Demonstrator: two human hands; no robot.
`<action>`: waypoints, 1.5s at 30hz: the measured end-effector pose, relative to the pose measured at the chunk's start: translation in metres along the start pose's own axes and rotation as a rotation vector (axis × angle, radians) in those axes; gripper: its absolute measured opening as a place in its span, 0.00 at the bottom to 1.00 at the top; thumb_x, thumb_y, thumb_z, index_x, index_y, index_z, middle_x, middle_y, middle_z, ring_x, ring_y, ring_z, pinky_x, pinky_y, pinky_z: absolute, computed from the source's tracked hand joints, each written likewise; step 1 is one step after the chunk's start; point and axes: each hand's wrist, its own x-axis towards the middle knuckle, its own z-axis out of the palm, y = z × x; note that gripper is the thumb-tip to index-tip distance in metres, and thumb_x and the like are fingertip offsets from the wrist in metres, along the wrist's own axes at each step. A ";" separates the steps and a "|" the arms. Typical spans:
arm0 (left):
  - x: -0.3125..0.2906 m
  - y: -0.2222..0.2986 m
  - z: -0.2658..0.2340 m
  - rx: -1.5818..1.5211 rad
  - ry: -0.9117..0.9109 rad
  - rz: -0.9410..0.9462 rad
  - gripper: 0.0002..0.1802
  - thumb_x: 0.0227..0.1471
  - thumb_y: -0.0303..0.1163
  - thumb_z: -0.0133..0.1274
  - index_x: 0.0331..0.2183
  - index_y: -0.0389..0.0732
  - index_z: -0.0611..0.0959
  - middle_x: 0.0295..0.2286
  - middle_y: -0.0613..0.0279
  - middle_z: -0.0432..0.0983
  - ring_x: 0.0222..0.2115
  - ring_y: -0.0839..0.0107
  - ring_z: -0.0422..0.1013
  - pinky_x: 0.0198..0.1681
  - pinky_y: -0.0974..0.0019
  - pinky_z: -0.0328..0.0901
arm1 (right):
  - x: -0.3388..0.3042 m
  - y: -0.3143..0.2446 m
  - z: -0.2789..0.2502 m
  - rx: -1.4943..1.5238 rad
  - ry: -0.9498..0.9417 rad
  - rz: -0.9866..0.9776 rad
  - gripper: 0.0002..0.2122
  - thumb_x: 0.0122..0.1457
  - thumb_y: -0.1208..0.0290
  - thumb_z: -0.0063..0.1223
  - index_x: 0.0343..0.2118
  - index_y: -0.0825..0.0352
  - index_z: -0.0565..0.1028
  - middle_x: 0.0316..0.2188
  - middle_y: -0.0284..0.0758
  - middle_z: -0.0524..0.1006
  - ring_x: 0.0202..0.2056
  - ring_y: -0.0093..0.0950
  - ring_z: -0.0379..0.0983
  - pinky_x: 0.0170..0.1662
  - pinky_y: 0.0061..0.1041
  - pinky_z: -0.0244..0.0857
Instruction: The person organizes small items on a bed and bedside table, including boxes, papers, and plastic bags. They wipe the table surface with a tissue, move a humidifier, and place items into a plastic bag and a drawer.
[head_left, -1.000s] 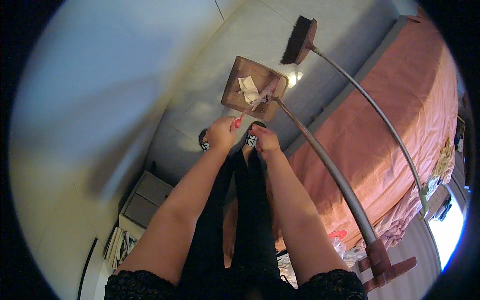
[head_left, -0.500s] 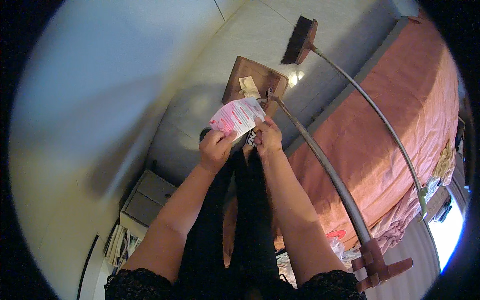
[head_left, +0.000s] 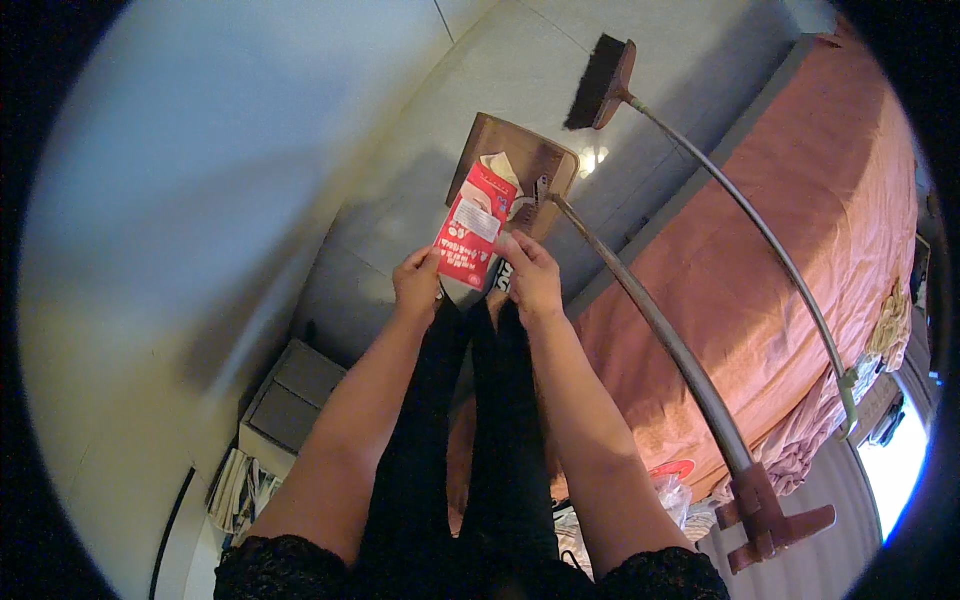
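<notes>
At the lower edge of the frame, our black lace sleeves point(head_left: 285, 568) lead into two bare forearms, with our black fabric trousers point(head_left: 503, 450) between them. At lower right, the brown plastic T-shaped grip point(head_left: 763, 515) tops a curved grey metal tube point(head_left: 672, 348).

Our left hand point(head_left: 416, 285), at centre, is closed to a pinch; thumb and fingers hold the left edge of a flat, rectangular red packet point(head_left: 464, 262). Our right hand point(head_left: 534, 277) is part-curled, thumb and fingertips brought together on the packet's right edge. The packet lies at centre frame, its upper end tilted to the right, and carries a rectangular white label point(head_left: 477, 221).

Beyond our right hand we see part of a black-and-white slipper point(head_left: 502, 274). Next, at upper centre, the square brown plastic dustpan point(head_left: 487, 132) rests on the grey tiled floor point(head_left: 385, 235); in it lies a crumpled cream paper piece point(head_left: 506, 166), partly covered in view by the packet. The metal tube joins the dustpan at its right side.

At right we note the bed under an orange-pink cloth point(head_left: 720, 300). At upper right stands the brown broom head with dark bristles point(head_left: 597, 85).
</notes>
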 end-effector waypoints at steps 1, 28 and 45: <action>0.011 -0.003 0.003 0.040 0.019 -0.017 0.10 0.51 0.32 0.52 0.35 0.37 0.81 0.17 0.69 0.68 0.14 0.80 0.60 0.17 0.75 0.55 | 0.002 0.009 -0.008 -0.019 0.008 0.032 0.23 0.56 0.68 0.51 0.52 0.73 0.62 0.35 0.40 0.76 0.19 0.17 0.63 0.21 0.13 0.55; -0.219 0.161 -0.022 -0.702 -0.736 -0.172 0.21 0.56 0.35 0.44 0.48 0.34 0.69 0.47 0.51 0.66 0.51 0.57 0.61 0.55 0.55 0.56 | -0.256 -0.081 0.051 -0.832 -0.013 -0.519 0.13 0.47 0.63 0.61 0.28 0.69 0.75 0.17 0.36 0.71 0.18 0.27 0.66 0.25 0.23 0.62; -0.309 0.202 -0.059 -0.013 -0.664 0.024 0.23 0.48 0.13 0.43 0.49 0.36 0.69 0.45 0.53 0.68 0.43 0.65 0.68 0.45 0.67 0.67 | -0.385 -0.108 0.013 -0.666 0.097 -0.618 0.14 0.53 0.65 0.54 0.40 0.68 0.75 0.22 0.41 0.75 0.23 0.29 0.71 0.30 0.25 0.65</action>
